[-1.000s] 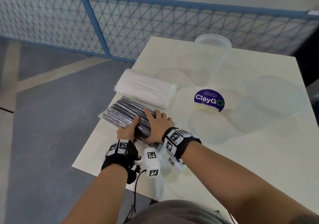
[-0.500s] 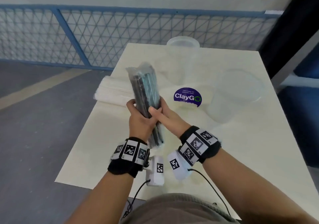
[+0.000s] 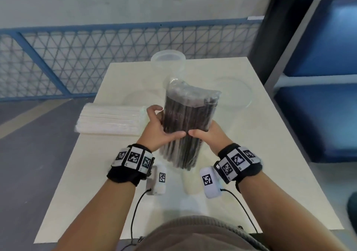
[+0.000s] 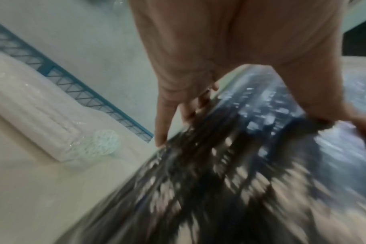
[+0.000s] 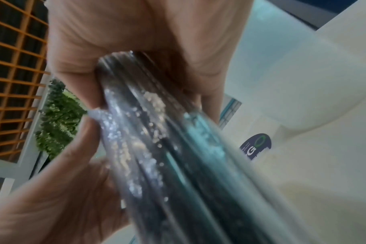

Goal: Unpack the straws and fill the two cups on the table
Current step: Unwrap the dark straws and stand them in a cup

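Both hands gripped the black pack point(image 3: 188, 123) upright above the table point(image 3: 270, 154), left hand point(image 3: 161, 130) wrapped round its left side and right hand point(image 3: 209, 134) round its right, thumbs nearly meeting on the near face. White pack point(image 3: 112, 120) lay flat on the table's left edge, just left of the left hand and apart from it. One clear cup point(image 3: 168, 61) stood at the far edge and another point(image 3: 234, 92) sat right of the black pack, its outline faint.
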A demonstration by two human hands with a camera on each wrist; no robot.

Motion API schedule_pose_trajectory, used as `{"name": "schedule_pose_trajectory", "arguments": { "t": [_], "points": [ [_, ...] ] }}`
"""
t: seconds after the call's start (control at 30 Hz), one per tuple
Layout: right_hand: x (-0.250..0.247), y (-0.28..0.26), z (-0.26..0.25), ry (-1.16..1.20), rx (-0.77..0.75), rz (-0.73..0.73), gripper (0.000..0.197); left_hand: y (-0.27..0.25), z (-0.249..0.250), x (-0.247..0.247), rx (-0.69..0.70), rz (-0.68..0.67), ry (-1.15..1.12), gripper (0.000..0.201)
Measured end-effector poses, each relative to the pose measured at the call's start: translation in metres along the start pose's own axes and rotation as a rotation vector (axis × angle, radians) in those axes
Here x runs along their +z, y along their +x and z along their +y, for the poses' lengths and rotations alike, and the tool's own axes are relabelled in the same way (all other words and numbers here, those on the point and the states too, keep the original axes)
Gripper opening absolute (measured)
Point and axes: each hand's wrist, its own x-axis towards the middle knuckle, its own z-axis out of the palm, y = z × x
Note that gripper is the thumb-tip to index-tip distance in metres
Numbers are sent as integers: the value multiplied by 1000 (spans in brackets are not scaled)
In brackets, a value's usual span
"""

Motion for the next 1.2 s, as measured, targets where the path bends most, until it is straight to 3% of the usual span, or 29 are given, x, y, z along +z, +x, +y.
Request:
{"name": "schedule_pose_trajectory", "arguments": {
  "t": [0.1,0.23,0.4,0.57,0.7,0.87,1.0,1.2],
  "points": [
    [-5,-5,2,63,28,-81,35,9,1,-11,-106,-103,-71,101],
    [-1,-10,10,19,27,-66,59,9,5,-7,-146,-166,-124,86],
    [-2,-10,8,-165,-126,111,53,8,2,-4,-157,28,-72,87],
    [5,-8,-4,-60,-269,361,65,9,6,0,-135,126,18,74],
    [12,-4,-9,-47,-367,513,57,8,7,3,-111,183,35,74],
    [14,1,-22,69,-306,567,28,6,5,1,-102,210,31,78],
    [12,5,-27,108,-313,576,15,5,6,2,-84,245,26,78],
    [14,6,-32,145,-295,533,13,4,8,2,-59,284,-3,76]
  ]
}}
